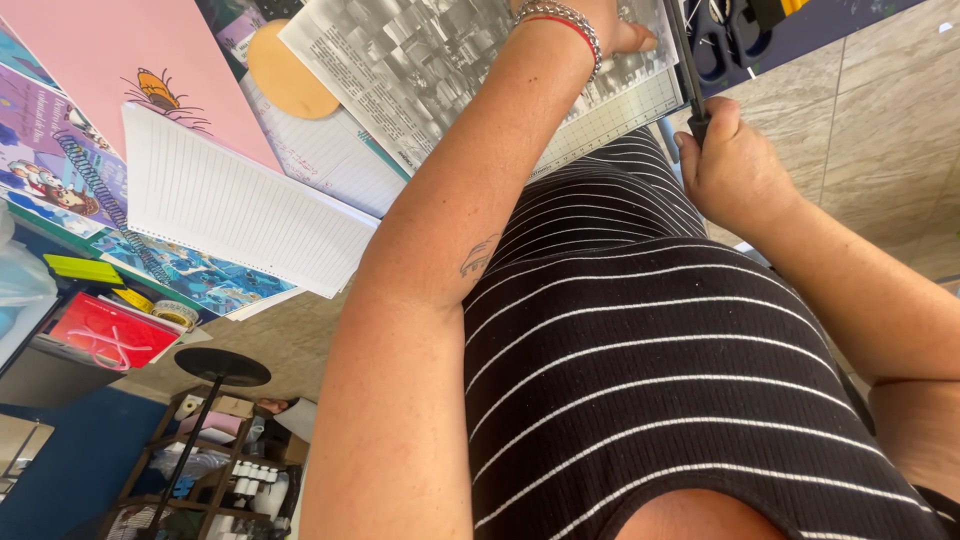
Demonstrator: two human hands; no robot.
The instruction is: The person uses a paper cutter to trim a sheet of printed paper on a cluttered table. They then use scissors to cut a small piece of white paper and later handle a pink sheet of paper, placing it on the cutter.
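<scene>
The left hand (pixel 610 25) lay at 12 o'clock in the view, pressed flat on a printed sheet (pixel 440 60). Its fingers ran past the top edge, so their spread could not be told; the thumb rested on the paper. A bracelet (pixel 562 22) circled the wrist. The sheet, grey with a picture and text columns, lay on a cutter (pixel 610 125) with a gridded base, at 12 o'clock.

The right hand (pixel 735 165) sat at 2 o'clock, closed in a fist around the black handle (pixel 692 85) of the cutter arm. The handle rose from the fist toward 12 o'clock, along the right edge of the sheet.

At 10 o'clock a lined notebook (pixel 235 205) lay open, its spiral (pixel 95 190) at its 9 o'clock side. A pink card (pixel 110 45) with a butterfly lay just beyond it at 11 o'clock, and a tan disc (pixel 285 75) sat between the card and the sheet. Colourful prints (pixel 45 150) lay under the notebook at 9 o'clock. At 8 o'clock were a red pouch (pixel 105 330), a yellow block (pixel 85 268) and tape rolls (pixel 170 312). A shelf (pixel 195 470) stood on the floor at 7 o'clock. Scissors (pixel 725 40) lay at 1 o'clock, near the handle.
</scene>
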